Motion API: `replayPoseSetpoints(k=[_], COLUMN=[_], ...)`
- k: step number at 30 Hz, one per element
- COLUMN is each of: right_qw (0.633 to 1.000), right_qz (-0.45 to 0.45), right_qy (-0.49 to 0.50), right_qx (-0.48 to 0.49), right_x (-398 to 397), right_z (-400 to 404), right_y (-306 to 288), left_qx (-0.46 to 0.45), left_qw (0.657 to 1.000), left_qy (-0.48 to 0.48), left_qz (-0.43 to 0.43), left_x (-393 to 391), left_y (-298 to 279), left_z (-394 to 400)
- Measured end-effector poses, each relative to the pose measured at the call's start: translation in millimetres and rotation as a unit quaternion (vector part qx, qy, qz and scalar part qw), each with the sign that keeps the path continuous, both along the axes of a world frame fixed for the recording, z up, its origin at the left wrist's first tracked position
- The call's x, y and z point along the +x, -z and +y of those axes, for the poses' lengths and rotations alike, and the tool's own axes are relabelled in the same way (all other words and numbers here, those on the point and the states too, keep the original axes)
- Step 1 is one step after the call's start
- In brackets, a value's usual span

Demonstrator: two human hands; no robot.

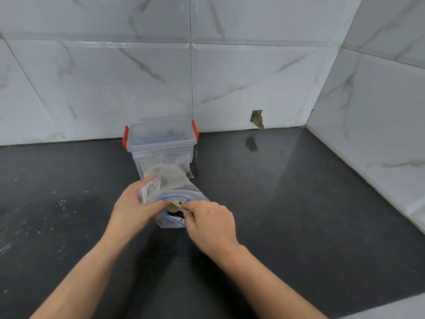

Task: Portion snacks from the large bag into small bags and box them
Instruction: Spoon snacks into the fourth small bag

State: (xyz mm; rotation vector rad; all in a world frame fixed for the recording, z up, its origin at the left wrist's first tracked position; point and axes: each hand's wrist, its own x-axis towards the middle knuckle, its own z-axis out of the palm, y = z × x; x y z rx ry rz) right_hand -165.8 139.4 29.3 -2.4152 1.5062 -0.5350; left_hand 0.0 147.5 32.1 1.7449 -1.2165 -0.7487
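On the dark bench (299,203), the left hand (130,208) pinches the zip bag's (174,187) mouth; the right hand's (210,223) grip reaches inside, pinching snacks. Beyond, the lidded box (161,143) already holds small bags; portioning seems unfinished.

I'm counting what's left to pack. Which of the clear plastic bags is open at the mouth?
The blue-rimmed clear zip bag held by both hands, left hand and right hand; its mouth gapes. The others sit inside the lidded clear plastic box.

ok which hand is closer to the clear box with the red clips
Left. The left hand grips the bag's side, reaching up just short of the box. The right hand pinches the bag's blue-edged mouth, farther toward the person.
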Motion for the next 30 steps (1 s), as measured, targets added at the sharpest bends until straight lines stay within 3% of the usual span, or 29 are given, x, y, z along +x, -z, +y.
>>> replayPoseSetpoints(k=[6,12,16,19,24,30], right_qw=[0.995,0.978,0.963,0.967,0.993,0.962], right_qz=[-0.046,-0.126,-0.170,-0.167,-0.094,-0.140], right_qy=[0.044,0.087,0.082,0.078,-0.010,-0.082], right_qx=[0.077,0.143,0.194,0.178,0.070,0.219], right_x=[-5,-6,-11,-16,-17,-19], right_z=[-4,-12,-20,-23,-22,-25], right_y=[6,3,6,6,3,10], left_qx=[0.027,-0.005,0.029,0.041,0.018,-0.002], left_qw=[0.998,0.992,0.982,0.980,0.982,0.977], left_qy=[0.023,-0.074,-0.042,-0.028,-0.011,-0.049], left_qz=[0.050,0.101,0.181,0.194,0.187,0.207], left_x=[11,31,31,31,29,38], left_y=[-13,-6,-1,3,4,6], left_z=[6,-8,-23,-32,-36,-37])
